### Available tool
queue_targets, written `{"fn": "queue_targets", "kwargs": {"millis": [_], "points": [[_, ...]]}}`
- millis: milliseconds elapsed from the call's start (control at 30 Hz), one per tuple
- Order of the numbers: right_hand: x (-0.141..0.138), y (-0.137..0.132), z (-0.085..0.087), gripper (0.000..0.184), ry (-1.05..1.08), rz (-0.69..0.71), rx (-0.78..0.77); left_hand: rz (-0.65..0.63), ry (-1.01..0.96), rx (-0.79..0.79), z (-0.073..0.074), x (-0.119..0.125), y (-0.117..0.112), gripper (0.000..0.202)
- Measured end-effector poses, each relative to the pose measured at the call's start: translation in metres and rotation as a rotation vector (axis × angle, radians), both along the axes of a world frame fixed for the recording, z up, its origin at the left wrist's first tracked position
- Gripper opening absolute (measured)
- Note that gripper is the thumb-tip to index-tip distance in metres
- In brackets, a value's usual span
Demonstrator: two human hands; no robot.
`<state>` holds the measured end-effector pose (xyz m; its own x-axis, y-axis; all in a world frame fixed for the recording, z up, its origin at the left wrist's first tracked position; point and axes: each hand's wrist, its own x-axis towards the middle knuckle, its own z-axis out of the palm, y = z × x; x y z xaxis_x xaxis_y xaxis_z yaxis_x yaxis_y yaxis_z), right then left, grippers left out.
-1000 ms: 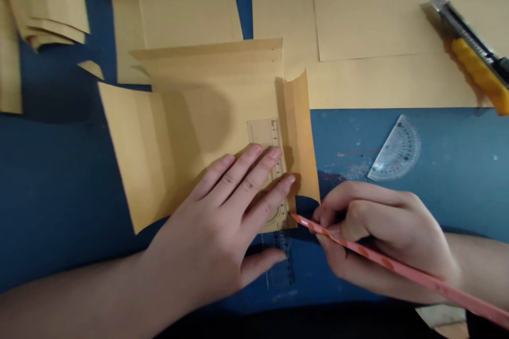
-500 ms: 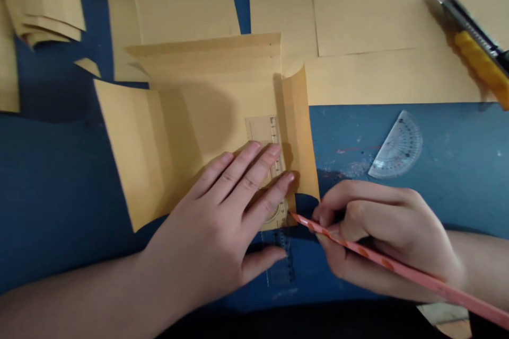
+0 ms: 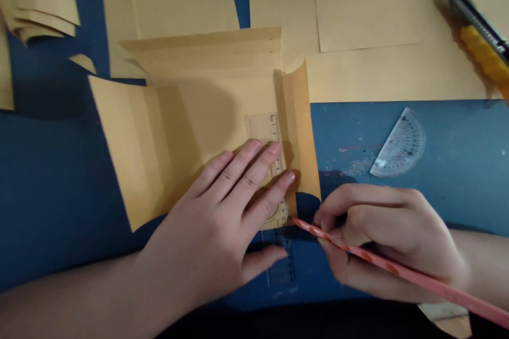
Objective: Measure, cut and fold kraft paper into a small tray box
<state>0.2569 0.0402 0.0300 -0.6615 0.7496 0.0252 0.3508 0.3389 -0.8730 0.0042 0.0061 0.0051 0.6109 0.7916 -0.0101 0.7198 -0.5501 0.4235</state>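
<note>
1. Here, creased tan sheet (image 3: pixel 119 153) under and beyond left hand.
2. Left hand (image 3: pixel 222 222) open, flat, pressing clear ruler (image 3: pixel 260 127) onto sheet; its numerals too small to read.
3. Pink pencil (image 3: pixel 421 279) gripped in right hand (image 3: pixel 392 238), tip just beside ruler's edge.
4. Beyond right hand: clear protractor (image 3: pixel 401 145), figures illegible; farther, yellow-black cutter (image 3: pixel 479 42).

The paper (image 3: pixel 207 95) looks matt from here, ruler (image 3: pixel 260 126) and protractor (image 3: pixel 401 145) clear shiny plastic, pencil (image 3: pixel 417 279) smooth, the desk (image 3: pixel 345 122) scuffed.
</note>
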Motion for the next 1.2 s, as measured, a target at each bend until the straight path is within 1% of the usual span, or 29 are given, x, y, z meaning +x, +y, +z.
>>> {"fn": "queue_targets", "kwargs": {"millis": [333, 667, 833, 1033, 1200], "points": [[-0.0053, 0.0017, -0.0020, 0.023, -0.014, -0.070, 0.018, -0.002, 0.005, 0.005, 0.0008, -0.0005, -0.0010, 0.072], [-0.0042, 0.0052, 0.0008, 0.023, -0.021, -0.070, 0.036, -0.004, 0.007, -0.002, 0.0011, 0.0000, -0.0011, 0.073], [-0.0055, 0.0069, -0.0004, 0.024, -0.024, -0.071, 0.047, 0.000, 0.000, 0.001, 0.0009, -0.0001, -0.0020, 0.074], [-0.0044, 0.0053, -0.0001, 0.022, -0.014, -0.050, 0.023, -0.003, -0.006, 0.000, -0.0004, -0.0013, -0.0008, 0.075], [-0.0064, 0.0068, 0.0012, 0.022, -0.015, -0.068, 0.027, -0.001, -0.003, -0.007, 0.0000, -0.0017, -0.0008, 0.076]]}}
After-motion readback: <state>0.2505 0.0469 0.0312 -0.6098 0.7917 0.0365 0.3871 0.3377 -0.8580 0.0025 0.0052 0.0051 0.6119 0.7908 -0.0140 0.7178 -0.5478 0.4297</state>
